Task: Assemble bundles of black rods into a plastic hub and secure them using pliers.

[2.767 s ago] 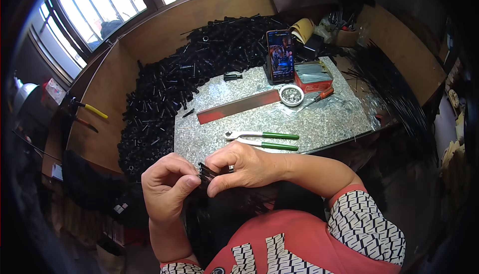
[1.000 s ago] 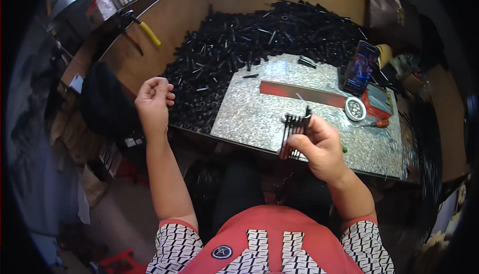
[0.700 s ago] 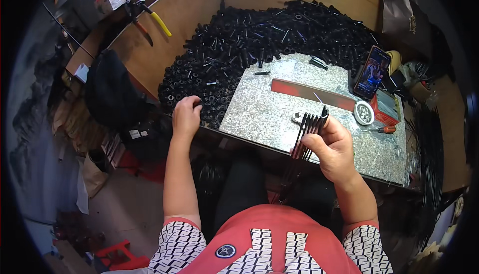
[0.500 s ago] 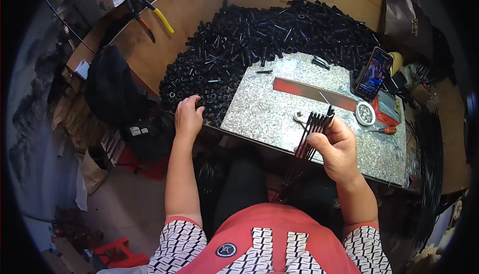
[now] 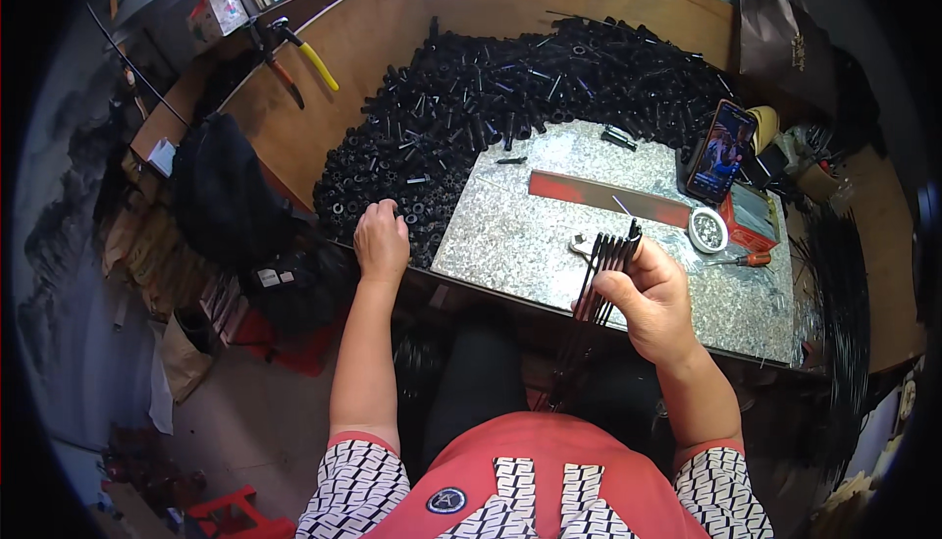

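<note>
My left hand (image 5: 381, 242) is at the near left edge of a heap of small black tubular parts (image 5: 471, 88). Its fingers curl down among them, and what they grip, if anything, is hidden. In front of my body, my right hand (image 5: 655, 306) pinches a bundle of thin black rods (image 5: 606, 269) between thumb and fingers. The rods hang down past the board's front edge, their lower ends dim over my lap. One thin pale pin or wire (image 5: 621, 205) sticks up at the top of the bundle.
On the speckled board (image 5: 510, 274) lie a long metal bar (image 5: 608, 199), a wrench-like metal tool (image 5: 582, 244), a white bowl of small parts (image 5: 707, 231) and a screwdriver (image 5: 754, 259). A phone (image 5: 721, 152) stands behind. Pliers (image 5: 316, 66) hang on the wooden side wall (image 5: 280, 132).
The whole view has tilted slightly upward. My left hand's thumb has tucked in and its fingers are drawn closer together. My right hand keeps the same hold on the rods.
</note>
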